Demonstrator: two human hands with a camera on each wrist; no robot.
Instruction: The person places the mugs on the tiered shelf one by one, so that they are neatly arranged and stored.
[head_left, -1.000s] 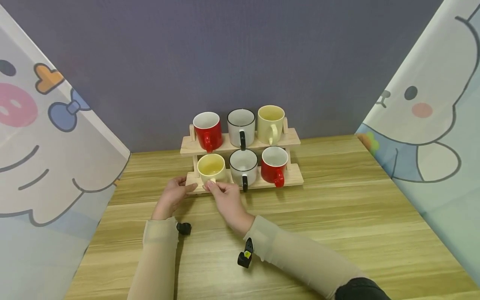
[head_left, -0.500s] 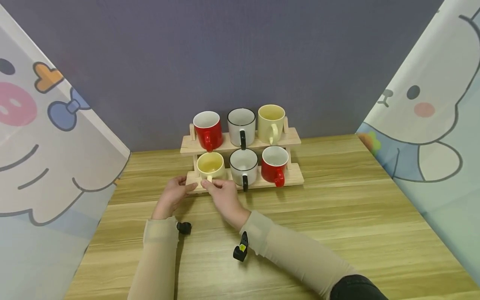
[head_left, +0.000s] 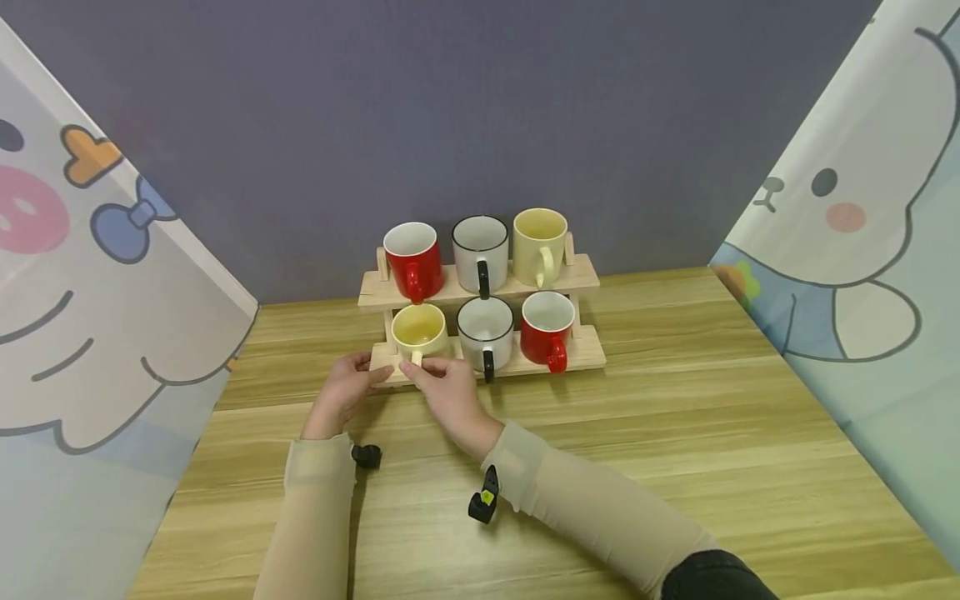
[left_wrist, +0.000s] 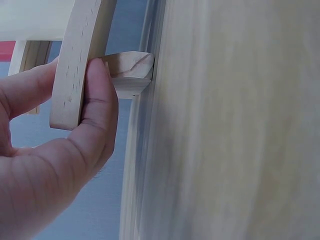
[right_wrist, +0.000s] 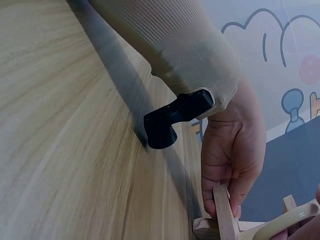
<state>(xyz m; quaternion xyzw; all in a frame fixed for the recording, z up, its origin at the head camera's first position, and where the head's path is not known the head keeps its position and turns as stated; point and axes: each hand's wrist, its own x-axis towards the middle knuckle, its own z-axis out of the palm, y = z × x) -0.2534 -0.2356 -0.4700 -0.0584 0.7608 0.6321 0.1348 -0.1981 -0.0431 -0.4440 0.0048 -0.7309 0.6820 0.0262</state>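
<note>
A two-tier wooden mug rack point(head_left: 579, 360) stands against the back wall. My left hand point(head_left: 347, 392) grips the left end of its lower board; in the left wrist view the thumb point(left_wrist: 100, 107) lies on one face of the board point(left_wrist: 75, 65) and fingers on the other. On the lower tier's left sits a yellow mug point(head_left: 418, 327), its handle point(right_wrist: 287, 220) toward me. My right hand point(head_left: 452, 398) pinches that handle, its fingers partly cut off in the right wrist view. Beside it stand a white mug with black handle point(head_left: 486, 329) and a red mug point(head_left: 546, 329).
The upper tier bears a red mug point(head_left: 414, 262), a white mug with black rim point(head_left: 480, 254) and a yellow mug point(head_left: 538, 250). Cartoon-printed panels point(head_left: 840, 275) flank the wood-grain table point(head_left: 675, 433), and a grey wall point(head_left: 480, 108) closes the back.
The lower yellow mug has shifted slightly back and its handle has turned a little left, the right hand moving with it. The left hand has kept its place on the rack.
</note>
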